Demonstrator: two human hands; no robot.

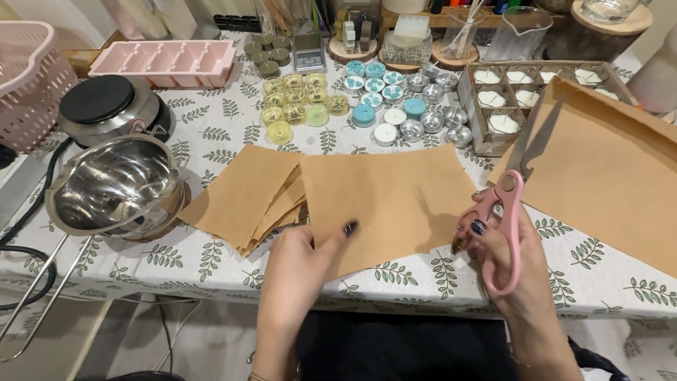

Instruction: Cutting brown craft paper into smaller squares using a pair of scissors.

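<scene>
My left hand pinches the near edge of a cut square of brown paper, thumb on top. To the left of that sheet lies a loose stack of several brown paper squares. My right hand grips pink-handled scissors, their blades pointing up and away over a large brown paper sheet on the right. The blades are nearly closed.
A steel melting pot with a long handle sits at left beside a black hot plate. Several small tealight candles and cups fill the back, with a tray of white candles, a pink mould and a pink basket.
</scene>
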